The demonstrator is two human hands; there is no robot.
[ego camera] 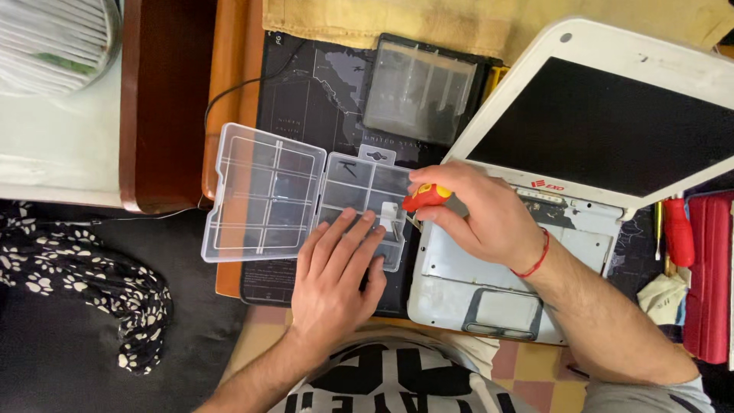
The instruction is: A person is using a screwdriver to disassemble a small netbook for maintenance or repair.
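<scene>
A desk is being viewed from above, with a clear plastic organiser box (pixel 359 210) lying open on a dark mat (pixel 306 92); all places here are given from that box. Its lid (pixel 260 191) is being left flat to the left, and its divided tray is sitting to the right of the hinge.

The left hand (pixel 336 271) is being laid flat on the tray's near right corner, fingers straight and spread a little, nothing being gripped; the box is being pressed or steadied beneath the fingertips.

The right hand (pixel 478 210) is being held just right of the box, curled closed around a screwdriver (pixel 426 197) with a red and yellow handle. The handle is lying roughly level, its long axis running left to right, its end pointing towards the tray. The blade cannot be made out clearly. A small white piece (pixel 388 214) is sitting in a tray compartment, between the two hands, touching neither as far as can be told.

Right of the box, an opened white laptop (pixel 581 92) is lying with its base exposed. Behind the box, a darker case (pixel 420 88) is resting. Far right, a red pouch (pixel 707 275) is lying.
</scene>
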